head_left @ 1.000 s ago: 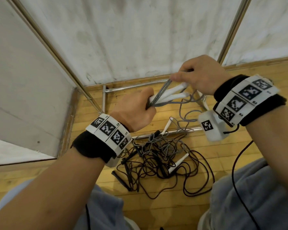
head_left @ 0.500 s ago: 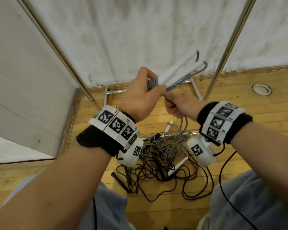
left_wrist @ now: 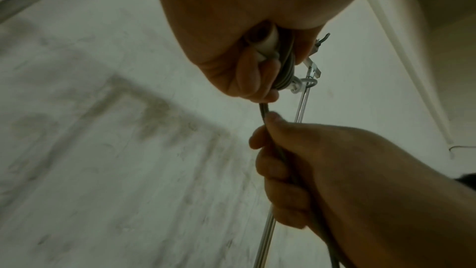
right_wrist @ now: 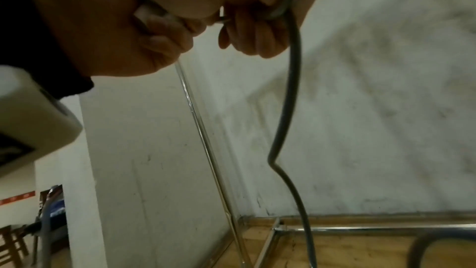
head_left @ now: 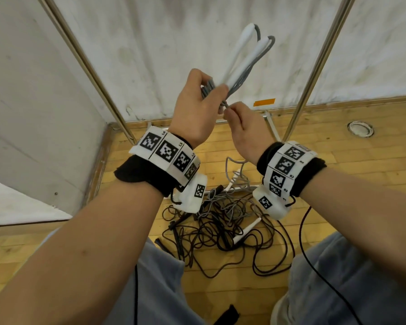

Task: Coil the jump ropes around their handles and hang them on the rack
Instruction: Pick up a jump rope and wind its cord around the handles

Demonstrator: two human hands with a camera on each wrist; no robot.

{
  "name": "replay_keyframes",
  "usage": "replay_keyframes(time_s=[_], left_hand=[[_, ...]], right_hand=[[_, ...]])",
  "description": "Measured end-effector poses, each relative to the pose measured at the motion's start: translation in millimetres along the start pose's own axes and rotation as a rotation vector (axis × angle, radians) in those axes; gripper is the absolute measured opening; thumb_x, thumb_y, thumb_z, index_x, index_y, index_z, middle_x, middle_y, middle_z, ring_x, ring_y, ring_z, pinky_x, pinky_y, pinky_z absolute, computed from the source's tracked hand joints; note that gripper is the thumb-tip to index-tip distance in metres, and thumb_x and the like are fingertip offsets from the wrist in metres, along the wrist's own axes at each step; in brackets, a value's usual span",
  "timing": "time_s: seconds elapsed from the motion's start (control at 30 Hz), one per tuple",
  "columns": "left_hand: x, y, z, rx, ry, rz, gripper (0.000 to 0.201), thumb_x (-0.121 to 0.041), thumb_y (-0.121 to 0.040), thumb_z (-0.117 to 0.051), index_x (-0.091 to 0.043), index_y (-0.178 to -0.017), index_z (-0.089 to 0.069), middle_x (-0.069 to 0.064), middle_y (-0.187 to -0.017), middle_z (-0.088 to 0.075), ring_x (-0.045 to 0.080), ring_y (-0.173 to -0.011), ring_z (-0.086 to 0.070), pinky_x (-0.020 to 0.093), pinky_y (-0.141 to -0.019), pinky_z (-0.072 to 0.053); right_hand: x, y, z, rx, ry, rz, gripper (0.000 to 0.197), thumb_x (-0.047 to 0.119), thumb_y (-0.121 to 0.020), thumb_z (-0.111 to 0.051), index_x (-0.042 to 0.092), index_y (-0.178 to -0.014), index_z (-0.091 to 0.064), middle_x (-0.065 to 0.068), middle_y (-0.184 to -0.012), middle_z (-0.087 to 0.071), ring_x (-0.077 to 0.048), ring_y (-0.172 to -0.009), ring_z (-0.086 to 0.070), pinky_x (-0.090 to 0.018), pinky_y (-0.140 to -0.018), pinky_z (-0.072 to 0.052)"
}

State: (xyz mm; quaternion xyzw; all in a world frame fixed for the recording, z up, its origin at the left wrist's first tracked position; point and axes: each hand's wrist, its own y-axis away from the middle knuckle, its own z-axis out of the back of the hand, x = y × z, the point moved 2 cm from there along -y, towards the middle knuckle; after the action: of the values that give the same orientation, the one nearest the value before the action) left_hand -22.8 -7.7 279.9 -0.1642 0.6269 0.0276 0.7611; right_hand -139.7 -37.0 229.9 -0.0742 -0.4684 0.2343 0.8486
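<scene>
My left hand (head_left: 198,106) grips two white jump-rope handles (head_left: 240,57) held together and pointing up and to the right, with several turns of grey rope (head_left: 208,89) wound round their lower end. Just below it my right hand (head_left: 242,130) pinches the loose grey rope (left_wrist: 265,115) close to the coil. The rope (right_wrist: 289,93) hangs down from my right hand to the floor. In the left wrist view the coil (left_wrist: 284,64) sits under my left fingers (left_wrist: 255,72), and my right hand (left_wrist: 288,162) is closed round the rope.
A tangle of black and grey jump ropes (head_left: 220,221) with black and white handles lies on the wooden floor between my knees. The chrome rack's slanted poles (head_left: 314,64) and floor bars (right_wrist: 360,229) stand against the white wall. A round floor socket (head_left: 360,129) lies at right.
Both hands have risen, and the handles now tilt more steeply upward. My right hand came off the handles' far end, dropped below my left hand and took the loose rope near the coil.
</scene>
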Motion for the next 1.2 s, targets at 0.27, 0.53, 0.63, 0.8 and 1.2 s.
replay_keyframes(time_s=[0.27, 0.53, 0.63, 0.8, 1.2], left_hand=[[-9, 14, 2, 0.078, -0.015, 0.013, 0.020, -0.033, -0.082, -0.055, -0.022, -0.079, -0.039, 0.018, -0.076, -0.055, 0.013, -0.049, -0.041, 0.022, -0.047, -0.029], [-11, 11, 12, -0.021, 0.072, -0.023, 0.019, -0.017, -0.094, -0.052, -0.017, -0.083, -0.038, 0.008, -0.066, -0.057, 0.006, -0.038, -0.045, 0.015, -0.041, -0.033], [-10, 5, 17, -0.069, 0.133, 0.012, 0.019, -0.015, -0.094, -0.052, -0.015, -0.083, -0.037, 0.012, -0.069, -0.056, 0.006, -0.037, -0.044, 0.016, -0.039, -0.032], [-3, -3, 24, -0.108, -0.025, -0.021, 0.018, -0.021, -0.092, -0.054, -0.020, -0.083, -0.038, 0.006, -0.071, -0.059, 0.013, -0.051, -0.054, 0.024, -0.048, -0.037], [48, -9, 46, 0.049, -0.858, -0.092, 0.030, -0.031, -0.095, -0.051, -0.011, -0.113, -0.038, -0.007, -0.071, -0.043, 0.020, -0.061, -0.047, 0.031, -0.056, -0.034]], right_hand=[[9, -4, 13, 0.069, 0.412, 0.009, 0.023, 0.020, -0.097, -0.044, 0.008, -0.100, -0.063, -0.009, -0.087, -0.055, -0.024, -0.078, -0.049, -0.028, -0.064, -0.031], [20, 2, 7, 0.382, -0.595, -0.355, 0.015, 0.012, -0.096, -0.050, 0.005, -0.091, -0.062, -0.007, -0.088, -0.066, -0.017, -0.072, -0.056, -0.028, -0.071, -0.048], [17, -1, 9, 0.360, -0.212, -0.213, 0.025, 0.021, -0.097, -0.048, 0.014, -0.079, -0.064, 0.002, -0.075, -0.069, -0.009, -0.063, -0.048, -0.021, -0.062, -0.040], [14, -5, 11, 0.356, -0.030, -0.154, 0.031, 0.026, -0.098, -0.044, 0.023, -0.070, -0.056, 0.008, -0.060, -0.058, -0.006, -0.056, -0.050, -0.024, -0.057, -0.042], [27, 2, 2, 0.353, 0.169, 0.011, 0.038, 0.028, -0.097, -0.044, 0.018, -0.061, -0.038, 0.004, -0.056, -0.037, -0.011, -0.050, -0.034, -0.017, -0.046, -0.027]])
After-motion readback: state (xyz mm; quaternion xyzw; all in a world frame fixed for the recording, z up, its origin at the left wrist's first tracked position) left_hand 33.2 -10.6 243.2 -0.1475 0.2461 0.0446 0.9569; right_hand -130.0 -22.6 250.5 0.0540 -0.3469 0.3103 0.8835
